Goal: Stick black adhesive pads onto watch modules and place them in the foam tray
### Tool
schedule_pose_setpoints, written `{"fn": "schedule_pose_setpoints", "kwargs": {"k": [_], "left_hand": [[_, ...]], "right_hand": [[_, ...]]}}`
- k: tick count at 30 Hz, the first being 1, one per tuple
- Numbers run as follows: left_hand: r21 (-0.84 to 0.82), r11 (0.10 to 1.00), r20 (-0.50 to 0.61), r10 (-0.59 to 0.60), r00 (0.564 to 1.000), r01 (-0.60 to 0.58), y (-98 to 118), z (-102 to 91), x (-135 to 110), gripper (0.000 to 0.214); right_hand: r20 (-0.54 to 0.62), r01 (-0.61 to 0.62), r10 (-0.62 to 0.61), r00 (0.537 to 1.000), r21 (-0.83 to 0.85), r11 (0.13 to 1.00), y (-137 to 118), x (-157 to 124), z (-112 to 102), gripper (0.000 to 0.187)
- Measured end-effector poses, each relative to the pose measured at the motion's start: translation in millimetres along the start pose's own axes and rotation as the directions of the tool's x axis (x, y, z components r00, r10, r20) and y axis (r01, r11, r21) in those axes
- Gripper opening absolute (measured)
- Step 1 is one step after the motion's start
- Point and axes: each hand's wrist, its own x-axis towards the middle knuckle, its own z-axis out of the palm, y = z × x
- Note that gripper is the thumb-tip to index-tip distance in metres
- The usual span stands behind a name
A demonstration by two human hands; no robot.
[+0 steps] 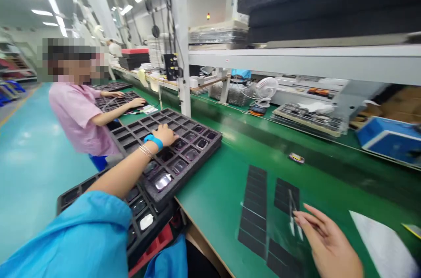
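Head view: a green bench (pixel 210 203) runs under a white shelf (pixel 296 63) in a bright workroom (pixel 26 137). The right hand (pixel 332 243) pinches blurred tweezers (pixel 291 214) over black strips (pixel 256 190); the left hand (pixel 165 135) is at a foam tray (pixel 194 168), its grip unclear. A blue sleeve (pixel 82 234) partly hides a lower tray (pixel 154 230).

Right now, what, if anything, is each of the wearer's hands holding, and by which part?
Right hand: tweezers, pinched near the middle. Left hand, over the tray: whether it holds anything cannot be told.
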Motion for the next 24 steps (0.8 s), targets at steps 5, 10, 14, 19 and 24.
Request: {"fn": "schedule_pose_setpoints", "kwargs": {"k": [5,10,14,19,24], "left_hand": [[-0.024,0.958,0.036,0.288,0.957,-0.287,80.3,-27.7,44.4,0.053],[-0.153,0.796,0.151,0.604,0.782,-0.585,220.5,-0.8,65.6,0.048],[-0.288,0.647,0.107,0.755,0.647,-0.706,323.8,48.4,45.3,0.054],[-0.464,0.480,-0.001,0.840,0.542,-0.744,407.5,101.3,24.7,0.060],[-0.671,0.400,0.060,0.869,0.491,-0.625,435.9,114.8,39.3,0.034]], "right_hand": [[-0.021,0.009,-0.010,1.000,-0.034,0.999,-17.1,-1.5,-3.3,0.044],[-0.117,0.081,-0.099,0.988,-0.152,0.985,-15.8,5.6,-9.9,0.031],[-0.093,0.159,-0.188,0.978,-0.254,0.954,-11.9,11.0,-8.1,0.027],[-0.078,0.212,-0.248,0.966,-0.317,0.924,-2.3,16.2,-4.1,0.026],[-0.061,0.236,-0.271,0.961,-0.335,0.912,-0.9,16.6,-3.6,0.025]]}}
